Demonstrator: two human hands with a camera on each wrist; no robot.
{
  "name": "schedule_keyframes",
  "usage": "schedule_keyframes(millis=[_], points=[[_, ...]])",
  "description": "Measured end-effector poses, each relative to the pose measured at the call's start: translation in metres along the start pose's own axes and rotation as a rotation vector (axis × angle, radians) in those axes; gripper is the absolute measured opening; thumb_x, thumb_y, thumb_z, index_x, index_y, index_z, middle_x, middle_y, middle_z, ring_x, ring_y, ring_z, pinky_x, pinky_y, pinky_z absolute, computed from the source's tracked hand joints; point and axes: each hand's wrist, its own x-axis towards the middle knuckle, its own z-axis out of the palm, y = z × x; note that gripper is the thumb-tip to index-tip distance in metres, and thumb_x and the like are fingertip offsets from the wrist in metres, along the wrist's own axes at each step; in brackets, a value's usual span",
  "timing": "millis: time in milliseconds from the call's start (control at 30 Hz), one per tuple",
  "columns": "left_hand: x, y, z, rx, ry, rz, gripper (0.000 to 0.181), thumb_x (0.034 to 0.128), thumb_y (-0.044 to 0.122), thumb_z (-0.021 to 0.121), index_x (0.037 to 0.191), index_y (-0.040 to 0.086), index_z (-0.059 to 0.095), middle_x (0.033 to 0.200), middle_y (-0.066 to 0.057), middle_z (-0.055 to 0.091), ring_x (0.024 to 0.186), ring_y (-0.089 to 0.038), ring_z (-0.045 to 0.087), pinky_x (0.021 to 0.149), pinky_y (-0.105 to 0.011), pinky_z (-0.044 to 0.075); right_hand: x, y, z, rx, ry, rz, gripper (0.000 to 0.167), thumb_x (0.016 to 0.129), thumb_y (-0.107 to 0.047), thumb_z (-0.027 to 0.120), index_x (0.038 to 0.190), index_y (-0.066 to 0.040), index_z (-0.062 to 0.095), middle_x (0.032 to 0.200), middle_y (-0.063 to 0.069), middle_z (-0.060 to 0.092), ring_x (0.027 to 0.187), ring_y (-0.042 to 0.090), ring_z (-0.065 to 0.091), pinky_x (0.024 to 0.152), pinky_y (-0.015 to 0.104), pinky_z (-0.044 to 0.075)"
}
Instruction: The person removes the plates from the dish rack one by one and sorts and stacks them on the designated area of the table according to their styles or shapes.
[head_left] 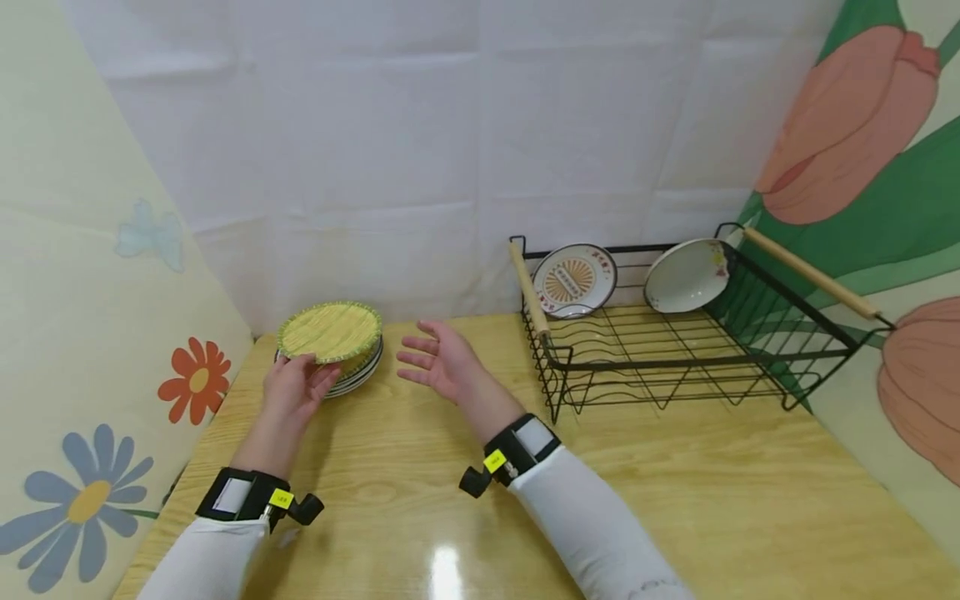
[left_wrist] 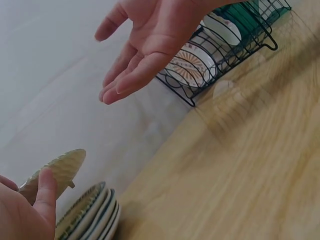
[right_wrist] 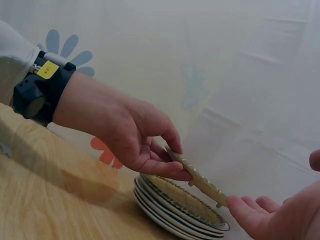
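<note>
A yellow plate (head_left: 330,330) with a green patterned rim is tilted above a stack of plates (head_left: 363,377) at the back left. My left hand (head_left: 291,390) pinches its near edge, thumb on one face and fingers on the other. Small feet show on its underside in the right wrist view. Another yellow plate (right_wrist: 172,192) tops the stack, over several white, dark-rimmed ones. To the right of the held plate, my right hand (head_left: 441,360) hovers with fingers spread and palm turned toward it. In the head view a gap separates that hand from the plate.
A black wire dish rack (head_left: 645,364) with wooden handles stands at the right. Inside it lean a white plate (head_left: 575,282) with an orange sunburst and a white bowl (head_left: 684,279). A white cloth wall (head_left: 390,167) borders the wooden table (head_left: 420,500) at the back.
</note>
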Motion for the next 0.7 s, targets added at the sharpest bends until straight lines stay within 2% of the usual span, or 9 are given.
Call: schedule_keyframes(millis=[133, 333, 533, 700], points=[[0.002, -0.008, -0.007, 0.018, 0.056, 0.000, 0.054, 0.1086, 0.013, 0.044, 0.160, 0.026, 0.032, 0.111, -0.001, 0.062, 0.079, -0.013, 0.072, 0.075, -0.025, 0.063, 0.001, 0.017, -0.002, -0.004, 0.011, 0.027, 0.061, 0.106, -0.031, 0.048, 0.160, -0.007, 0.031, 0.155, 0.027, 0.046, 0.142, 0.046, 0.048, 0.115, 0.059, 0.044], [0.003, -0.012, -0.011, 0.041, 0.097, 0.007, 0.054, 0.1079, 0.015, 0.047, 0.159, 0.024, 0.032, 0.110, -0.003, 0.061, 0.078, -0.013, 0.072, 0.077, -0.025, 0.063, 0.000, 0.030, 0.001, 0.000, 0.012, 0.037, 0.059, 0.105, -0.031, 0.049, 0.157, -0.005, 0.035, 0.151, 0.028, 0.050, 0.140, 0.047, 0.050, 0.113, 0.060, 0.045], [0.005, -0.011, -0.015, 0.070, 0.114, 0.003, 0.055, 0.1062, 0.013, 0.051, 0.158, 0.021, 0.033, 0.096, -0.001, 0.068, 0.076, -0.013, 0.073, 0.074, -0.026, 0.063, -0.003, 0.039, 0.004, -0.008, 0.008, 0.054, 0.058, 0.105, -0.031, 0.050, 0.155, -0.005, 0.038, 0.149, 0.029, 0.051, 0.137, 0.047, 0.053, 0.111, 0.059, 0.048], [0.007, -0.006, -0.021, 0.161, 0.111, -0.003, 0.062, 0.1051, 0.015, 0.055, 0.161, 0.020, 0.029, 0.084, 0.001, 0.074, 0.076, -0.011, 0.076, 0.069, -0.025, 0.063, -0.004, 0.046, 0.003, -0.028, 0.006, 0.063, 0.055, 0.105, -0.031, 0.050, 0.152, -0.005, 0.042, 0.151, 0.031, 0.048, 0.138, 0.048, 0.052, 0.109, 0.059, 0.049]])
